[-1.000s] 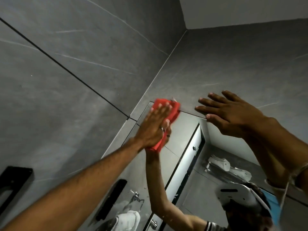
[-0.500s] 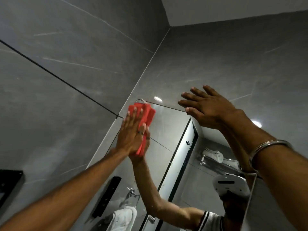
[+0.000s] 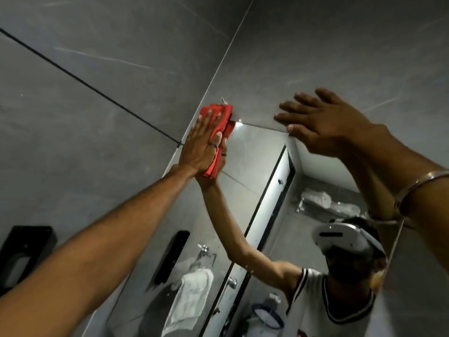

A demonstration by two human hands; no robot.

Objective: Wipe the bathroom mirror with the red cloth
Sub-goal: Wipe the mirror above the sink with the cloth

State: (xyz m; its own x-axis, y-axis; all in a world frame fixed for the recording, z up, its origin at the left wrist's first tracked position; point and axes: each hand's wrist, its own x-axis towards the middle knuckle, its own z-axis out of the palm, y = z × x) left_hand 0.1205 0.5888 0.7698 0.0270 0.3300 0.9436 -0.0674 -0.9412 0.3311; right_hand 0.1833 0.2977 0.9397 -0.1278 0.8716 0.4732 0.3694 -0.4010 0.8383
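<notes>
The bathroom mirror (image 3: 252, 152) hangs on the grey tiled wall ahead and reflects my raised arm and headset. My left hand (image 3: 201, 144) lies flat with fingers stretched, pressing the folded red cloth (image 3: 222, 117) against the mirror's top left corner. The cloth sticks out above and below my palm. My right hand (image 3: 323, 122) is spread flat, fingers apart, resting on the wall tile along the mirror's top edge, holding nothing. A metal bangle sits on my right wrist.
A side wall of grey tiles (image 3: 85, 113) meets the mirror wall at the corner on the left. A black wall-mounted dispenser (image 3: 21, 251) sits low on that side wall. The mirror reflects a white towel on a rail (image 3: 192, 290) and a door.
My left hand has slid the red cloth to the left and then up into the mirror's top left corner. My right hand stays flat near the mirror's top edge.
</notes>
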